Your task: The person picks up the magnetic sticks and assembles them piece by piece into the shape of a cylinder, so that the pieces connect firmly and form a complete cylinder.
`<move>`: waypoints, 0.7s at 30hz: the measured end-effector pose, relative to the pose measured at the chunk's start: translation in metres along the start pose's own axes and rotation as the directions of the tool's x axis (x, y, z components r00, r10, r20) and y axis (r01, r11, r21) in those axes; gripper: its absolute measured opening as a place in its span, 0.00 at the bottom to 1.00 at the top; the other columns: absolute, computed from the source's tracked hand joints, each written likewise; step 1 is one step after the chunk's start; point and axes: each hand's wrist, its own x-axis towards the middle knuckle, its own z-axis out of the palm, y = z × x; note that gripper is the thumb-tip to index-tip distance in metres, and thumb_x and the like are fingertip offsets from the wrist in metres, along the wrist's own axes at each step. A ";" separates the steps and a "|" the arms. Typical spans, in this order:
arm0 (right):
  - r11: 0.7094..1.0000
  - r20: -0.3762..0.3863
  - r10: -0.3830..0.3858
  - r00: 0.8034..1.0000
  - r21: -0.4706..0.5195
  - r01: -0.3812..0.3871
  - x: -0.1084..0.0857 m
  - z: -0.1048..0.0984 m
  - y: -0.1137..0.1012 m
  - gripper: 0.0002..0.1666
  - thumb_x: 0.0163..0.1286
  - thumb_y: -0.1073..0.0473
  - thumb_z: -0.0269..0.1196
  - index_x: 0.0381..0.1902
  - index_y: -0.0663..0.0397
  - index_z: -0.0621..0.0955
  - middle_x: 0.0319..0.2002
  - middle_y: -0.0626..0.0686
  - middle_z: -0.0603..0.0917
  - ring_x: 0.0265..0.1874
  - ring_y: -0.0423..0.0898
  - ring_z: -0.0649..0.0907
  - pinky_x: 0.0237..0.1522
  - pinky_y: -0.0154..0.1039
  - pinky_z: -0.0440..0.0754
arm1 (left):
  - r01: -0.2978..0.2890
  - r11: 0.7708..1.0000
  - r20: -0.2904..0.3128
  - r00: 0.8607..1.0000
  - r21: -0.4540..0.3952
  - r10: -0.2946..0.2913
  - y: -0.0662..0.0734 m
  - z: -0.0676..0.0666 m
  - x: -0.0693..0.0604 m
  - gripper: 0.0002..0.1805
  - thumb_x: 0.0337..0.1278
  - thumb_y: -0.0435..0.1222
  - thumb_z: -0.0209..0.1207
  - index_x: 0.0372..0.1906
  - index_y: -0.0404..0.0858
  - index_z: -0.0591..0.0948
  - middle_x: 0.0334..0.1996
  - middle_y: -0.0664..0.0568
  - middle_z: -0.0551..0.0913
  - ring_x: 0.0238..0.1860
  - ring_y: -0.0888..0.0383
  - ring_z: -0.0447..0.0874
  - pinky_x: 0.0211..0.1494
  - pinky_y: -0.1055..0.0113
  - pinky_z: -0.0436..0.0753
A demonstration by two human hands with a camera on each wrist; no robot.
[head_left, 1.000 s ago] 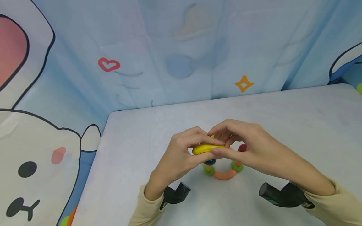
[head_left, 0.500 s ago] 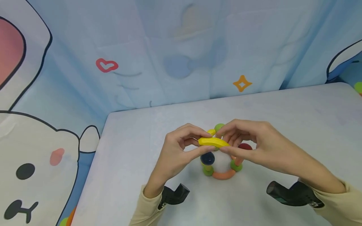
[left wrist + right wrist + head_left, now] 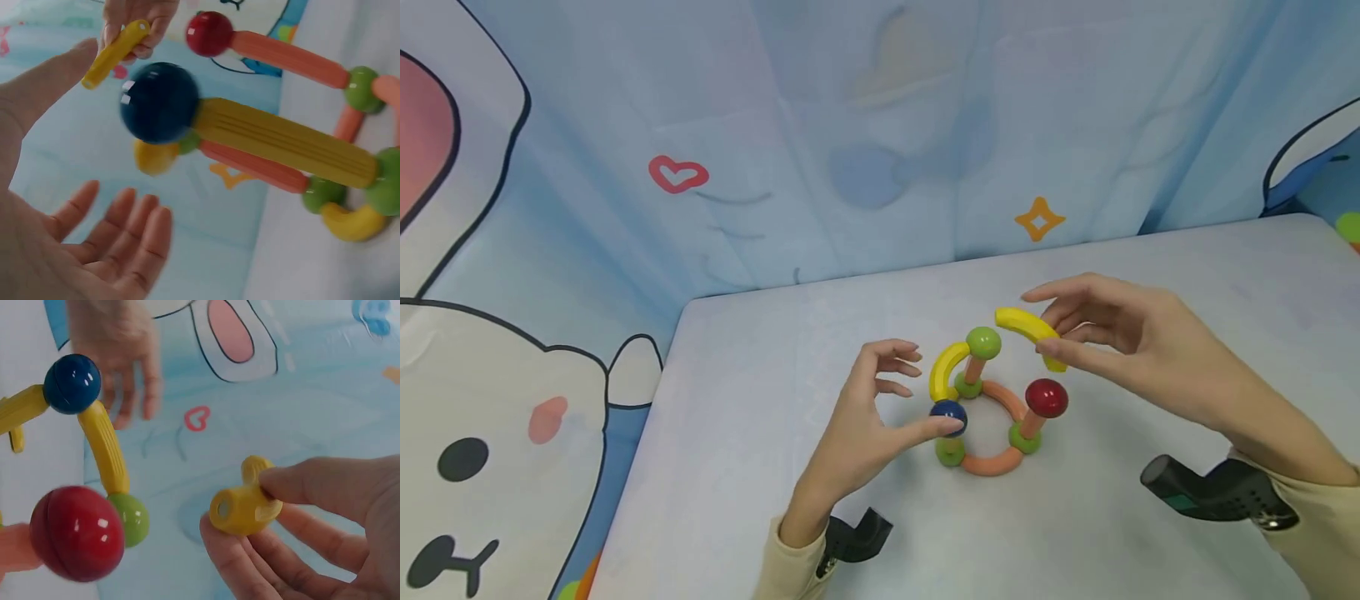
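Note:
A magnetic ball-and-stick toy stands on the table. Its base ring has orange curved sticks (image 3: 992,463) and green balls (image 3: 1026,437). Upright sticks carry a blue ball (image 3: 948,410), a light green ball (image 3: 983,342) and a red ball (image 3: 1047,398). One yellow curved stick (image 3: 947,371) bridges the blue and light green balls on top. My right hand (image 3: 1138,354) pinches another yellow curved stick (image 3: 245,506) between thumb and fingers, behind and right of the toy. Beside the blue ball, my left hand (image 3: 865,425) holds nothing, fingers spread apart from the thumb; in the left wrist view, the thumb looks clear of the ball.
The white table (image 3: 775,375) ends at a blue printed curtain (image 3: 850,167) behind it. A big white cartoon animal (image 3: 512,450) is printed on the cloth at left. Cameras (image 3: 857,537) are strapped to both wrists.
Both hands held the yellow curved stick in front of the toy. My left hand has let go and drawn slightly left; the right has carried the stick up and right, uncovering the toy.

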 end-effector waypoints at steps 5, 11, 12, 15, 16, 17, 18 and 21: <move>0.980 -0.004 0.196 0.981 0.017 -0.196 0.003 -0.009 0.018 0.34 0.72 0.65 0.70 0.73 0.44 0.76 0.48 0.50 0.85 0.45 0.38 0.86 0.44 0.25 0.83 | 0.187 0.981 0.104 0.978 -0.044 -0.182 -0.022 0.011 -0.009 0.46 0.53 0.40 0.79 0.73 0.40 0.66 0.61 0.51 0.76 0.62 0.54 0.76 0.68 0.49 0.77; 0.960 0.021 0.274 0.961 0.059 -0.275 0.008 -0.011 0.033 0.31 0.74 0.59 0.69 0.73 0.48 0.76 0.49 0.50 0.84 0.43 0.41 0.87 0.46 0.25 0.81 | 0.165 0.983 0.146 0.978 -0.082 -0.152 -0.033 0.021 -0.010 0.34 0.56 0.39 0.77 0.64 0.39 0.74 0.55 0.57 0.80 0.58 0.61 0.78 0.70 0.50 0.76; 0.956 0.020 0.287 0.958 0.061 -0.287 0.008 -0.011 0.035 0.31 0.74 0.59 0.69 0.72 0.49 0.76 0.48 0.49 0.84 0.42 0.41 0.87 0.45 0.25 0.81 | 0.159 0.984 0.149 0.978 -0.076 -0.146 -0.033 0.022 -0.010 0.31 0.57 0.40 0.76 0.62 0.40 0.76 0.54 0.58 0.80 0.58 0.62 0.79 0.70 0.52 0.76; 0.946 0.041 0.317 0.948 0.055 -0.319 0.007 -0.011 0.039 0.29 0.74 0.57 0.69 0.71 0.49 0.77 0.48 0.49 0.84 0.43 0.42 0.86 0.45 0.26 0.81 | 0.150 0.987 0.164 0.977 -0.057 -0.139 -0.032 0.023 -0.011 0.25 0.60 0.41 0.75 0.57 0.41 0.78 0.51 0.60 0.81 0.56 0.63 0.80 0.69 0.56 0.77; 0.944 0.047 0.323 0.945 0.050 -0.326 0.007 -0.010 0.040 0.28 0.74 0.57 0.69 0.70 0.49 0.78 0.48 0.49 0.85 0.43 0.42 0.86 0.45 0.27 0.81 | 0.148 0.988 0.168 0.976 -0.054 -0.137 -0.032 0.023 -0.011 0.23 0.61 0.42 0.74 0.56 0.42 0.79 0.50 0.60 0.80 0.56 0.63 0.80 0.68 0.57 0.78; 0.942 0.054 0.331 0.942 0.038 -0.333 0.007 -0.009 0.041 0.28 0.74 0.56 0.69 0.70 0.48 0.78 0.48 0.48 0.85 0.44 0.41 0.85 0.46 0.29 0.80 | 0.147 0.987 0.174 0.975 -0.058 -0.135 -0.032 0.023 -0.011 0.22 0.62 0.43 0.74 0.55 0.42 0.79 0.49 0.60 0.80 0.56 0.62 0.81 0.68 0.58 0.78; 0.941 0.060 0.334 0.941 0.029 -0.336 0.008 -0.009 0.041 0.28 0.75 0.55 0.69 0.70 0.48 0.78 0.48 0.48 0.85 0.44 0.41 0.84 0.47 0.31 0.80 | 0.150 0.986 0.181 0.974 -0.069 -0.135 -0.033 0.023 -0.012 0.21 0.63 0.44 0.73 0.55 0.42 0.80 0.49 0.60 0.80 0.56 0.62 0.81 0.67 0.58 0.78; 0.947 0.082 0.318 0.945 0.016 -0.320 0.009 -0.006 0.043 0.29 0.75 0.56 0.69 0.71 0.47 0.77 0.48 0.49 0.84 0.46 0.42 0.83 0.48 0.32 0.79 | 0.154 0.982 0.198 0.972 -0.110 -0.131 -0.034 0.022 -0.012 0.19 0.67 0.47 0.69 0.54 0.42 0.80 0.47 0.58 0.81 0.57 0.62 0.81 0.67 0.57 0.78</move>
